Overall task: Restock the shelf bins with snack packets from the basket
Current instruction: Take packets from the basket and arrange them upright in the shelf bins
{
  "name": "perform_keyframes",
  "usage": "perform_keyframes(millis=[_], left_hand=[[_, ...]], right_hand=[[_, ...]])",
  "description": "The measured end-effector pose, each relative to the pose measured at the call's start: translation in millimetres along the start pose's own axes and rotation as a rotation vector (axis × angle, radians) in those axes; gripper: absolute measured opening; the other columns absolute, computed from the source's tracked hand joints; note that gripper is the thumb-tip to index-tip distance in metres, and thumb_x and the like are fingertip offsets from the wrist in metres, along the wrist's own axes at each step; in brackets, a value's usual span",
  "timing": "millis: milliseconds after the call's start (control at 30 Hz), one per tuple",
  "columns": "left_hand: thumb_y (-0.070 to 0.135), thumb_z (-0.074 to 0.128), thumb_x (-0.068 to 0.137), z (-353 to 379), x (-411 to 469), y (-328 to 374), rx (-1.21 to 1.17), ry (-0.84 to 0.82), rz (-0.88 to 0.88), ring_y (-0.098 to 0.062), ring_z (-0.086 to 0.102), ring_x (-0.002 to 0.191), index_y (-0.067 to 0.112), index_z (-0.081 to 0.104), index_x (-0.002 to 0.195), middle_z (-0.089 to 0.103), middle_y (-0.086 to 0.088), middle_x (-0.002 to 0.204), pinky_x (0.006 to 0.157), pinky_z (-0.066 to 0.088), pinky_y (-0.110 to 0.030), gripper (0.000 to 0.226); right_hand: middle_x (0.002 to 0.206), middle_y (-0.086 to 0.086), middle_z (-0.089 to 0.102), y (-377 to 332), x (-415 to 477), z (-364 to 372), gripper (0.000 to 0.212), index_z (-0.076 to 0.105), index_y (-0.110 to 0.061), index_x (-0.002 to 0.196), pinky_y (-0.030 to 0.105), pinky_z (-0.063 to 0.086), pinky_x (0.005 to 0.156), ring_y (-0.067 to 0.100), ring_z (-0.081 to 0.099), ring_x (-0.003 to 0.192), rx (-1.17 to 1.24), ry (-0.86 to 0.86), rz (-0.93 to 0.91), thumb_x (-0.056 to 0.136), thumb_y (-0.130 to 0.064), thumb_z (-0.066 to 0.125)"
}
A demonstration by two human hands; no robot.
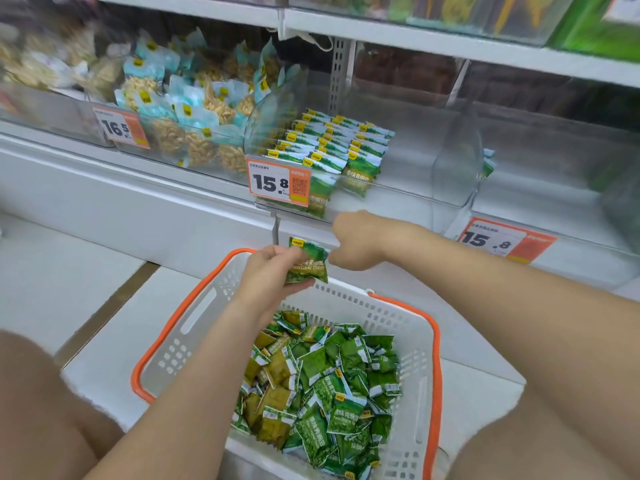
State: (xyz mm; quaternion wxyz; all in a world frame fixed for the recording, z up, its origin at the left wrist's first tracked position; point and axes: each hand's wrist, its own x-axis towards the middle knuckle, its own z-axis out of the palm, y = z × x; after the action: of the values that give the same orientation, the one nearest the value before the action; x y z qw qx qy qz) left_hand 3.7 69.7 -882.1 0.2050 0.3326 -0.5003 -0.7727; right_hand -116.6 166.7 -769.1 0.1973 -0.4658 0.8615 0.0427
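1. Just above the basket's far rim, the left hand (268, 271) pinches one green snack packet (308, 263) by its left side, thumb on the front and fingers curled behind, label facing us.
2. Right against that packet's other edge sits the right hand (356, 240), knuckles up and fingers curled under. Whether it grips the corner or only touches it, I cannot tell.
3. Directly beneath both hands, the white basket (166, 327) with its orange rim holds a loose heap of green packets (332, 386). They are banked toward the right wall, and bare basket wall shows under the left forearm.
4. Straight ahead of the right knuckles and just above them runs the front lip of the clear shelf bin (398, 192).
5. Up and left of that hand, stocked rows (329, 143) stand tight behind the price tag (277, 183). Up and to its right, the bin's white floor lies open.
6. Further right of the right hand, a rounded clear divider (457, 161) closes that open stretch.
7. Well left of the left hand and higher, pale blue nut packs (194, 109) crowd the neighbouring bin.
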Motion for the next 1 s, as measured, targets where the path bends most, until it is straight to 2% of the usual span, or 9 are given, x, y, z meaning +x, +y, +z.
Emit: perform_keyframes(millis=[67, 167, 233, 333, 433, 533, 633, 833, 1000], left_hand=[[-0.003, 0.069, 0.094, 7, -9, 10, -0.113, -0.113, -0.011, -0.028, 0.072, 0.098, 0.006, 0.053, 0.099, 0.067, -0.016, 0.097, 0.088, 0.063, -0.049, 0.019], [-0.002, 0.067, 0.096, 16, -20, 17, -0.057, -0.218, 0.080, -0.024, 0.075, 0.093, 0.006, 0.056, 0.100, 0.076, -0.013, 0.092, 0.094, 0.059, -0.049, 0.015], [0.000, 0.068, 0.095, 19, -24, 20, -0.032, -0.207, 0.141, -0.027, 0.075, 0.092, 0.005, 0.061, 0.106, 0.078, -0.016, 0.098, 0.095, 0.059, -0.048, 0.013], [-0.001, 0.078, 0.088, 22, -27, 28, 0.000, -0.239, 0.171, -0.033, 0.073, 0.108, 0.000, 0.063, 0.127, 0.075, -0.019, 0.116, 0.099, 0.057, -0.048, 0.042], [-0.003, 0.084, 0.081, 29, -28, 35, 0.102, -0.185, 0.259, -0.019, 0.075, 0.103, 0.016, 0.070, 0.120, 0.078, -0.002, 0.112, 0.091, 0.057, -0.033, 0.046], [-0.005, 0.082, 0.081, 40, -30, 50, 0.116, -0.136, 0.355, -0.006, 0.075, 0.091, 0.026, 0.070, 0.111, 0.080, 0.010, 0.099, 0.079, 0.056, -0.017, 0.045], [-0.002, 0.085, 0.079, 44, -25, 73, 0.169, -0.103, 0.438, -0.001, 0.073, 0.099, 0.023, 0.069, 0.118, 0.079, 0.009, 0.104, 0.083, 0.054, -0.013, 0.049], [-0.006, 0.076, 0.085, 65, -10, 119, 0.527, -0.178, 0.661, -0.007, 0.075, 0.096, 0.019, 0.075, 0.113, 0.080, 0.007, 0.102, 0.090, 0.058, -0.025, 0.038], [0.019, 0.076, 0.089, 83, 15, 151, 1.090, -0.138, 0.816, -0.009, 0.068, 0.103, 0.017, 0.069, 0.130, 0.073, 0.008, 0.110, 0.097, 0.051, -0.026, 0.041]], right_hand=[[0.091, 0.020, 0.071, 7, -4, -1, 0.029, 0.063, -0.001, 0.104, 0.039, 0.062, 0.065, 0.031, 0.072, 0.078, 0.298, -0.013, 0.035, 0.095, -0.028, 0.069], [0.092, 0.018, 0.072, 13, -16, -4, 0.048, 0.066, 0.002, 0.117, 0.041, 0.064, 0.076, 0.025, 0.072, 0.074, 0.556, 0.107, 0.038, 0.086, -0.031, 0.083], [0.096, 0.024, 0.070, 15, -22, -7, 0.045, 0.066, 0.003, 0.115, 0.046, 0.065, 0.075, 0.024, 0.071, 0.072, 0.620, 0.164, 0.030, 0.085, -0.024, 0.085], [0.088, 0.008, 0.067, 17, -27, -14, 0.033, 0.070, -0.008, 0.113, 0.042, 0.064, 0.075, 0.023, 0.070, 0.073, 0.558, 0.241, 0.014, 0.084, -0.016, 0.084], [0.072, -0.003, 0.064, 17, -33, -24, 0.025, 0.075, -0.014, 0.107, 0.037, 0.062, 0.073, 0.022, 0.068, 0.074, 0.454, 0.350, -0.004, 0.083, -0.017, 0.080], [0.075, 0.008, 0.074, 24, -33, -35, 0.020, 0.077, -0.015, 0.098, 0.042, 0.062, 0.077, 0.024, 0.070, 0.083, 0.496, 0.428, -0.035, 0.082, -0.026, 0.079], [0.084, 0.022, 0.075, 33, -33, -45, 0.027, 0.070, -0.001, 0.107, 0.048, 0.064, 0.077, 0.024, 0.074, 0.076, 0.755, 0.383, -0.095, 0.091, -0.021, 0.078], [0.099, 0.029, 0.074, 51, -29, -61, 0.020, 0.076, -0.001, 0.106, 0.049, 0.063, 0.086, 0.040, 0.074, 0.096, 1.107, 0.446, -0.161, 0.100, -0.019, 0.068], [0.094, 0.026, 0.074, 57, 2, -60, 0.021, 0.072, -0.014, 0.087, 0.052, 0.064, 0.076, 0.041, 0.075, 0.090, 1.102, 0.672, -0.023, 0.103, -0.023, 0.061]])
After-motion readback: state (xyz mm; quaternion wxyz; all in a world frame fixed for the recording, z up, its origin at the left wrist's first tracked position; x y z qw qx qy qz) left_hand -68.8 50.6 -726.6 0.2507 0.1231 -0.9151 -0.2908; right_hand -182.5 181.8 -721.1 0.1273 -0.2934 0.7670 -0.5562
